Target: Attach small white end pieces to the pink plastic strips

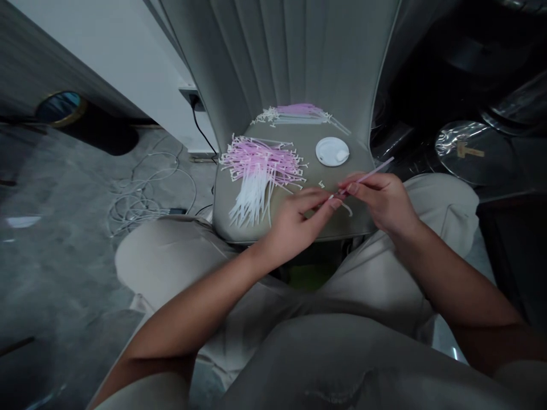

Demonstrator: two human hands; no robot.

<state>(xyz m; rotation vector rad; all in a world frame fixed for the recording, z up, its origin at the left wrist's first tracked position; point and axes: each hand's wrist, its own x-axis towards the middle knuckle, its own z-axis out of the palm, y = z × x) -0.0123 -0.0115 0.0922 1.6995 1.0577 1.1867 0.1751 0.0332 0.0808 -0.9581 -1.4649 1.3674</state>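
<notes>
Both hands meet over the front right of a grey chair seat (303, 219). My right hand (378, 196) pinches a thin pink stick (376, 169) that slants up to the right. My left hand (305, 216) is closed at the fingertips on a small pale piece at the stick's lower end; its shape is hard to make out. A pale curved piece (348, 209) shows just below the fingertips. On the seat's left lies a heap of pink and white sticks (267, 162) with small pale ends. A smaller pile (301, 114) lies at the back.
A round white lid (332, 151) with a white lump sits behind my right hand. One small pale piece (321, 184) lies on the seat. Coiled cables (149, 193) and a dark cylinder (89, 122) are on the floor at left; dark plastic-wrapped items stand at right.
</notes>
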